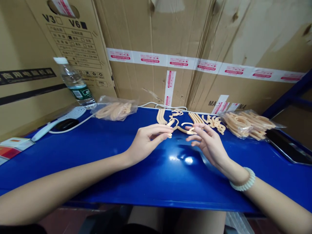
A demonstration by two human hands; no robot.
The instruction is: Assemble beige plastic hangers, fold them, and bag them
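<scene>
My left hand (152,139) is closed in a pinch on a small beige piece (170,135), whose ends stick out past the fingertips. Its full shape is partly hidden by my fingers. To the right, my right hand (208,143) holds a thin curved beige piece (187,124) loosely at its fingertips, the other fingers spread. Both hands hover above the blue table (156,182). Just behind them lie more beige pieces: a stack of curved strips (161,116), straighter strips (194,117), a wavy piece (176,112) and a pile of curly pieces (214,123).
Clear bags of beige pieces lie at left (114,110) and right (248,123). A water bottle (76,83), a white handheld fan (60,120) and a black mouse-like object (67,124) are on the left. A dark phone-like slab (290,146) sits right. Cardboard (151,81) walls the back.
</scene>
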